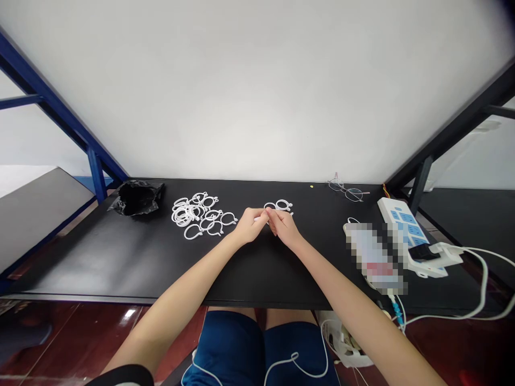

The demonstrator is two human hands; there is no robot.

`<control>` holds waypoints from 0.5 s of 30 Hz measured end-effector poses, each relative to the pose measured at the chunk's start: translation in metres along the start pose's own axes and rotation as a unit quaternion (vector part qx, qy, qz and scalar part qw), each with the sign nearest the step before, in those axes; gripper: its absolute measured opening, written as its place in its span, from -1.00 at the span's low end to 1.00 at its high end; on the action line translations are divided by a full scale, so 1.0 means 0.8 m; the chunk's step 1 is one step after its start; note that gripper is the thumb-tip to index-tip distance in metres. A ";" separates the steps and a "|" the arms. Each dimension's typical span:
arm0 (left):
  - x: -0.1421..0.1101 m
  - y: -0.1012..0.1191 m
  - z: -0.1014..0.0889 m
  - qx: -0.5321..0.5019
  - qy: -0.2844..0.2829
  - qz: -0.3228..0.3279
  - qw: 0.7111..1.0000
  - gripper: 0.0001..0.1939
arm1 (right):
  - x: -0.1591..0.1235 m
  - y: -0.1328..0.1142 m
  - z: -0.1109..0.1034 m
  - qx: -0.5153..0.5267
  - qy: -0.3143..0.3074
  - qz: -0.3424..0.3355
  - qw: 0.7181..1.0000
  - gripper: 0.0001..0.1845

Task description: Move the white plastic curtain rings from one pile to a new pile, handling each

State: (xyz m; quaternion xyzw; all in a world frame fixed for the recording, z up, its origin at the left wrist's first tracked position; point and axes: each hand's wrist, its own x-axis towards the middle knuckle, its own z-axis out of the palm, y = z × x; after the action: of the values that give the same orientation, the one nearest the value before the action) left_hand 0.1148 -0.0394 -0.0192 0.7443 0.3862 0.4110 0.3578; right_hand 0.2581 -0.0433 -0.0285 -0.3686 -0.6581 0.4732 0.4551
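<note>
While left hand [252,225] pinches a mostly hidden white piece [257,219], right hand [282,224] curls against left, grip unclear | thin round rings [284,201] just beyond hands | ring heap [183,216] leftward | smooth black tabletop [257,268]

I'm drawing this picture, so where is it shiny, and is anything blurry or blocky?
Head view: a white glint on the red floor, lower left; head view: a pale sheen on the left part of the black desk; head view: square blocks cover most of the phone; head view: the white curtain rings look fairly crisp.
</note>
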 end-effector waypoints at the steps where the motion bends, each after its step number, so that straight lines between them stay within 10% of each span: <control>1: 0.000 0.000 0.000 0.002 0.001 0.000 1.000 -0.58 | 0.000 0.000 0.000 -0.001 -0.001 0.003 1.000 -0.44; 15: 0.002 -0.001 -0.001 0.013 -0.034 0.017 0.999 -0.60 | 0.001 0.007 -0.004 -0.040 0.017 0.020 0.999 -0.38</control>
State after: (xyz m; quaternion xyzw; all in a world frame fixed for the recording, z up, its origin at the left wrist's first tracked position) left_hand 0.1142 -0.0376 -0.0187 0.7686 0.3665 0.3867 0.3540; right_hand 0.2610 -0.0398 -0.0335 -0.4077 -0.6614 0.4488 0.4415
